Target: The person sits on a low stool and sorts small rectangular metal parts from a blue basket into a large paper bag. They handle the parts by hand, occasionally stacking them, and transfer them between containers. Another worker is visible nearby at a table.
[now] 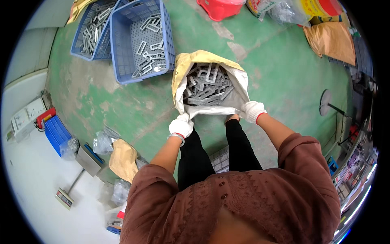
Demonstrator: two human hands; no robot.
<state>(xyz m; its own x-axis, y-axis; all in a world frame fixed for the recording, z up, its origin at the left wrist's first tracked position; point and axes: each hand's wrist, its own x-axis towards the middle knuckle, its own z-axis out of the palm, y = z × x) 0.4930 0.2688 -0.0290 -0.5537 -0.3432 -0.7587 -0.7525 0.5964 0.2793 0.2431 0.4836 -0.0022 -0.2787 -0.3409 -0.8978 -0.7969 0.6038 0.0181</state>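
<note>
A yellow sack [185, 64] with a white lining stands in front of me, its mouth spread wide. Inside lies a heap of grey rectangular frame-shaped parts [207, 83]. My left hand [181, 125], in a white knitted glove, is closed on the near left corner of the sack's rim. At the near right corner, my right hand [253, 110], gloved the same way, grips the rim too. The fingertips of both hands are partly hidden by the gloves and the folded edge. The sack's lower part is out of sight below its rim.
A blue crate [122, 61] with some grey parts stands just beyond on the left, against another blue crate [77, 44]. A red plastic stool [219, 10] and a brown paper sack [331, 40] are farther off. Bags, a platform scale [87, 158] and a fire extinguisher [45, 117] line the left wall.
</note>
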